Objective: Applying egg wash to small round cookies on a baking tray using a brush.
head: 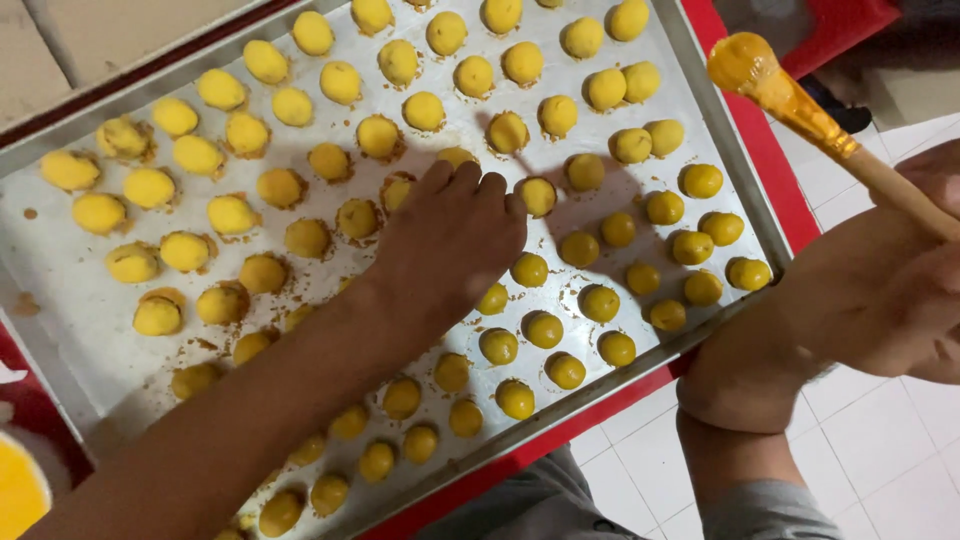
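Observation:
A metal baking tray [60, 300] holds several rows of small round yellow cookies [230, 215]. Those at the right end look glossy and darker [599, 302]; those at the left look matte and paler. My left hand [455, 235] reaches over the middle of the tray, palm down, fingertips resting among the cookies near one at its tips [537, 195]. My right hand [900, 290] stays off the tray's right edge, closed on a wooden-handled pastry brush [790, 100] whose yellow-coated tip points up and to the left.
The tray sits on a red surface [770, 150] above a white tiled floor [870, 440]. A yellow-filled container edge [18, 490] shows at the bottom left. Crumbs lie scattered on the tray's left half. My grey-clothed legs are below the tray.

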